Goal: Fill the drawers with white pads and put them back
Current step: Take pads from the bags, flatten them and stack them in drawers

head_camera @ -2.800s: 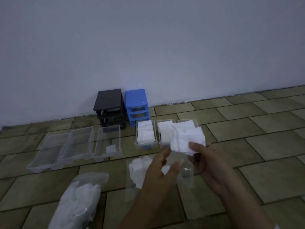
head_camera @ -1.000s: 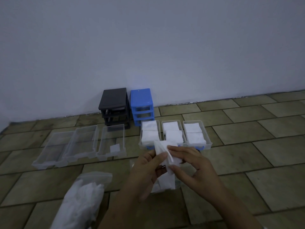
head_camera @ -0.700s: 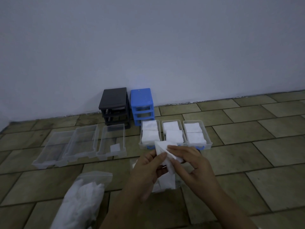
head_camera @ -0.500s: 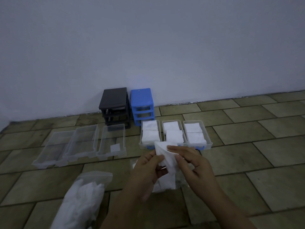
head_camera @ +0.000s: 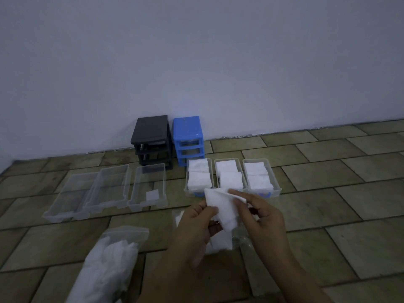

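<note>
Since half a second ago little has changed: left hand [head_camera: 196, 221] and right hand [head_camera: 263, 217] still pinch one white pad [head_camera: 223, 209] between them, above the floor. Better to peel it slowly from one corner, then lay it flat in an empty clear drawer [head_camera: 148, 186].

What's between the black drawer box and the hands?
In the head view, bare floor tiles, flanked by an empty clear drawer and the pad-filled drawers, lie between the black drawer box and the hands.
</note>
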